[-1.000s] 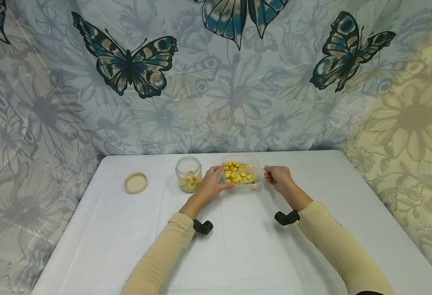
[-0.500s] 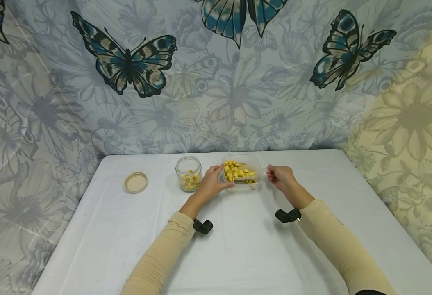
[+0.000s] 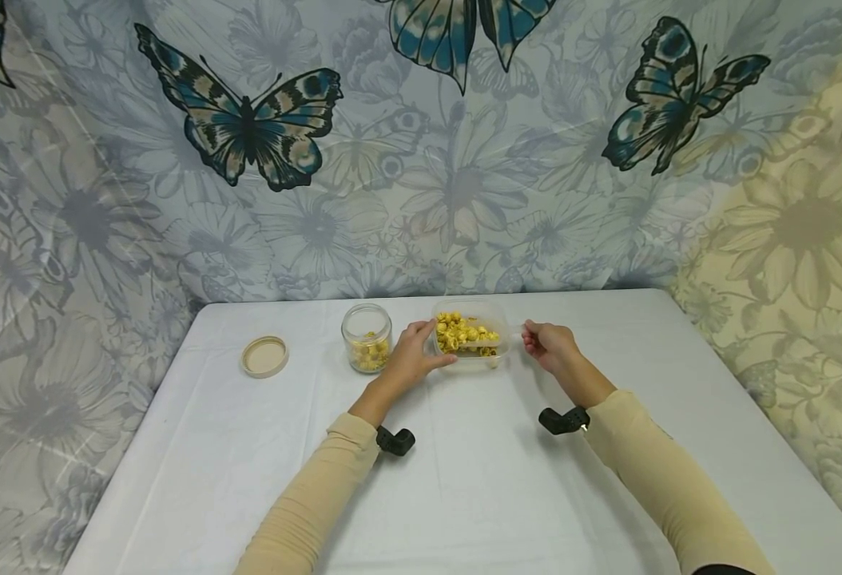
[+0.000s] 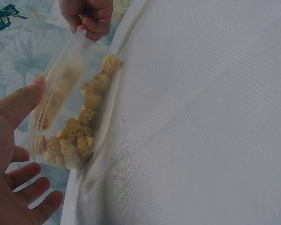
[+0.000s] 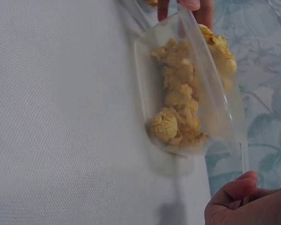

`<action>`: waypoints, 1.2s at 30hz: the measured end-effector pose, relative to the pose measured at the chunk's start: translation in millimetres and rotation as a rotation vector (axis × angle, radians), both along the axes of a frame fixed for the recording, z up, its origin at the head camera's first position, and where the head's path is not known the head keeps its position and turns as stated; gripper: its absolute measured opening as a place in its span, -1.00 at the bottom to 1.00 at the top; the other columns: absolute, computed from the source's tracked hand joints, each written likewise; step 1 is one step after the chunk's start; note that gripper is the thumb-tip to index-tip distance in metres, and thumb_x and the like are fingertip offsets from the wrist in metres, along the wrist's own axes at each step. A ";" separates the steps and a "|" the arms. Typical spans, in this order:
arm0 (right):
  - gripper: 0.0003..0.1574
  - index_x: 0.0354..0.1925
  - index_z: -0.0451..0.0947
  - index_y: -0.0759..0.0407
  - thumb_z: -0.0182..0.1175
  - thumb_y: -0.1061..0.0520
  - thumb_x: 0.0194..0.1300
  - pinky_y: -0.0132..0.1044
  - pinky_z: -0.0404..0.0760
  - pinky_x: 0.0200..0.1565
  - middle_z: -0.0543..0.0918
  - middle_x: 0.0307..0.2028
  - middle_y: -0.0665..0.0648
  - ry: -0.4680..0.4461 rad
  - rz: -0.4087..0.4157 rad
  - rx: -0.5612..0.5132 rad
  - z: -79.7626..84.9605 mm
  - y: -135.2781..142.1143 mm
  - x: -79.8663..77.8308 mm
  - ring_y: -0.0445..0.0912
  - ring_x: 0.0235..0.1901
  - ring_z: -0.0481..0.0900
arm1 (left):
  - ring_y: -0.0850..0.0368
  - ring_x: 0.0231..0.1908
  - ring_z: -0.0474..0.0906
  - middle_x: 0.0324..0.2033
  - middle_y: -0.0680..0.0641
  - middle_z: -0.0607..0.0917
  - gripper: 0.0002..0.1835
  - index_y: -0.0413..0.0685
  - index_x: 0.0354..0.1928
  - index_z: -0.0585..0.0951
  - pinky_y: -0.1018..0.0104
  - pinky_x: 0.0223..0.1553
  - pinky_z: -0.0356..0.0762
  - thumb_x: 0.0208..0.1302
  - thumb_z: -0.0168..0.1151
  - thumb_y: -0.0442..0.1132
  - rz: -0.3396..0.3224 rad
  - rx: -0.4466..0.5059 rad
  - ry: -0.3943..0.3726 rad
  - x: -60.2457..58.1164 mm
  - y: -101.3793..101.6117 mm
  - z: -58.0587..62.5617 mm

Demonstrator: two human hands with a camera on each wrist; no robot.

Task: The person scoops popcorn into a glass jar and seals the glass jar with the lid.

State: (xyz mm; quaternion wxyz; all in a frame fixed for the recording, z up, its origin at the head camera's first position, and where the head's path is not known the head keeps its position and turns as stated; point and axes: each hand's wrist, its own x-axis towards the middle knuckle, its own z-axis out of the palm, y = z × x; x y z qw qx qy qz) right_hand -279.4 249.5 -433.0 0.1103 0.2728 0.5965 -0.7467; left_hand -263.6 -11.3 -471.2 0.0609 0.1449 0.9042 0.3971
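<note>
A clear plastic container [image 3: 494, 313] holds yellow popcorn [image 3: 453, 329] at the table's back middle. My left hand [image 3: 408, 357] grips its left side; in the left wrist view the thumb lies at the rim and the other fingers spread below. My right hand [image 3: 549, 346] is just off the container's right side, fingers curled, pinching the thin clear handle of a see-through spoon [image 5: 244, 157]. The spoon's bowl is inside the container, with popcorn on it above the rest. Left of my left hand stands an open glass jar [image 3: 367, 321], part filled with popcorn.
A round cream-rimmed lid [image 3: 264, 357] lies left of the jar on the white-covered table [image 3: 450, 495]. Behind the table's back edge hangs a cloth [image 3: 464, 200] printed with butterflies and flowers.
My right hand has shifted slightly right, drawing the spoon with it; popcorn now covers the bowl that showed bare earlier. The left hand keeps its place on the container.
</note>
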 end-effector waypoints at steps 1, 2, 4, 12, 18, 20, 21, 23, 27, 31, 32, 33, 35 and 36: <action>-0.83 -0.30 0.42 0.24 -0.02 0.22 0.48 -0.49 0.45 -0.58 0.51 -0.67 -0.01 -0.002 0.001 -0.008 0.9 0.2 0.2 -0.27 -0.64 0.43 | -0.17 0.41 0.18 0.43 -0.19 0.22 -0.04 0.02 0.52 0.12 -0.09 0.36 0.28 0.17 0.34 0.16 0.002 -0.001 0.002 -0.5 0.0 0.1; -0.83 -0.30 0.41 0.24 -0.02 0.22 0.48 -0.49 0.45 -0.58 0.51 -0.67 -0.01 -0.004 0.001 -0.012 1.8 0.3 0.4 -0.27 -0.64 0.43 | -0.17 0.41 0.18 0.43 -0.20 0.22 -0.04 0.01 0.52 0.13 -0.09 0.36 0.28 0.18 0.35 0.15 0.003 -0.003 0.006 -1.0 0.0 -0.1; -0.83 -0.30 0.41 0.24 -0.02 0.22 0.48 -0.49 0.45 -0.58 0.51 -0.66 -0.01 -0.005 0.002 -0.020 3.7 0.6 0.6 -0.27 -0.64 0.43 | -0.16 0.42 0.17 0.43 -0.19 0.22 -0.03 0.02 0.52 0.13 -0.08 0.37 0.28 0.17 0.35 0.16 0.005 -0.012 0.008 -1.8 0.0 0.1; -0.83 -0.30 0.41 0.24 -0.01 0.21 0.48 -0.50 0.45 -0.56 0.51 -0.67 -0.01 0.011 0.006 -0.041 8.8 1.8 1.5 -0.28 -0.64 0.43 | -0.16 0.42 0.16 0.43 -0.18 0.22 -0.04 0.02 0.52 0.13 -0.09 0.37 0.28 0.17 0.35 0.14 0.010 -0.008 0.013 -2.6 0.0 1.3; -0.81 -0.33 0.43 0.24 -0.01 0.23 0.47 -0.50 0.45 -0.57 0.51 -0.67 -0.01 0.020 -0.007 -0.047 8.4 2.2 1.5 -0.28 -0.64 0.43 | -0.15 0.42 0.16 0.43 -0.18 0.23 -0.06 0.00 0.51 0.14 -0.09 0.38 0.27 0.18 0.37 0.10 0.009 0.000 0.015 -2.8 -0.2 1.7; -0.81 -0.34 0.43 0.24 -0.01 0.23 0.47 -0.50 0.45 -0.57 0.51 -0.67 -0.01 0.021 -0.011 -0.052 8.1 2.4 1.9 -0.27 -0.64 0.43 | -0.15 0.42 0.17 0.42 -0.18 0.23 -0.06 -0.01 0.51 0.15 -0.09 0.38 0.27 0.18 0.37 0.09 0.006 0.001 0.012 -2.5 -0.4 2.0; -0.81 -0.33 0.43 0.24 -0.01 0.24 0.47 -0.50 0.45 -0.57 0.51 -0.66 -0.01 0.022 -0.013 -0.053 8.2 2.3 2.3 -0.27 -0.64 0.43 | -0.16 0.41 0.17 0.42 -0.18 0.24 -0.06 -0.02 0.51 0.15 -0.09 0.37 0.27 0.18 0.37 0.09 0.003 0.000 0.014 -2.3 -0.4 2.2; -0.83 -0.31 0.42 0.24 -0.02 0.24 0.47 -0.49 0.46 -0.56 0.51 -0.66 -0.01 0.021 -0.011 -0.052 8.1 2.7 3.0 -0.27 -0.63 0.43 | -0.16 0.42 0.16 0.42 -0.18 0.23 -0.06 -0.02 0.51 0.15 -0.09 0.37 0.27 0.18 0.37 0.08 -0.001 0.001 0.011 -1.6 -0.7 2.7; -0.87 -0.25 0.42 0.24 -0.02 0.22 0.48 -0.49 0.47 -0.55 0.52 -0.65 -0.01 0.015 -0.014 -0.039 7.6 3.4 4.0 -0.27 -0.62 0.43 | -0.16 0.42 0.16 0.43 -0.18 0.23 -0.05 -0.02 0.51 0.15 -0.08 0.37 0.27 0.18 0.37 0.10 -0.008 0.007 0.006 -0.3 -0.8 2.9; -0.88 -0.22 0.42 0.23 -0.01 0.21 0.48 -0.49 0.47 -0.54 0.53 -0.64 -0.02 0.008 -0.016 -0.036 7.2 4.7 3.7 -0.27 -0.61 0.43 | -0.15 0.42 0.17 0.43 -0.17 0.23 -0.05 -0.02 0.51 0.15 -0.07 0.38 0.27 0.17 0.36 0.12 -0.008 0.000 0.008 0.3 -0.3 3.1; -0.88 -0.23 0.42 0.23 -0.01 0.20 0.48 -0.50 0.47 -0.54 0.53 -0.64 -0.02 0.007 -0.016 -0.036 7.0 5.1 3.4 -0.27 -0.61 0.43 | -0.15 0.42 0.17 0.43 -0.17 0.23 -0.05 -0.02 0.51 0.15 -0.07 0.38 0.27 0.17 0.37 0.12 -0.007 -0.003 0.008 0.3 0.0 3.0; -0.88 -0.23 0.42 0.23 -0.01 0.20 0.48 -0.50 0.47 -0.54 0.53 -0.64 -0.02 0.006 -0.017 -0.034 7.1 5.2 3.4 -0.27 -0.61 0.43 | -0.15 0.42 0.16 0.43 -0.17 0.23 -0.05 -0.01 0.51 0.15 -0.07 0.38 0.27 0.17 0.37 0.12 -0.006 -0.006 0.007 0.4 0.1 3.0; -0.87 -0.24 0.43 0.22 0.00 0.19 0.48 -0.50 0.47 -0.53 0.52 -0.63 -0.02 0.005 -0.014 -0.035 7.6 5.4 3.5 -0.27 -0.60 0.43 | -0.15 0.42 0.16 0.43 -0.17 0.23 -0.05 -0.01 0.51 0.15 -0.07 0.38 0.26 0.17 0.37 0.11 -0.005 -0.006 0.007 0.1 0.4 2.9; -0.87 -0.25 0.43 0.21 -0.01 0.19 0.48 -0.50 0.47 -0.53 0.52 -0.63 -0.02 0.006 -0.012 -0.037 7.7 5.6 3.5 -0.27 -0.60 0.43 | -0.16 0.42 0.16 0.43 -0.17 0.23 -0.05 -0.01 0.51 0.15 -0.07 0.38 0.26 0.17 0.37 0.11 -0.006 -0.008 0.007 0.1 0.4 2.8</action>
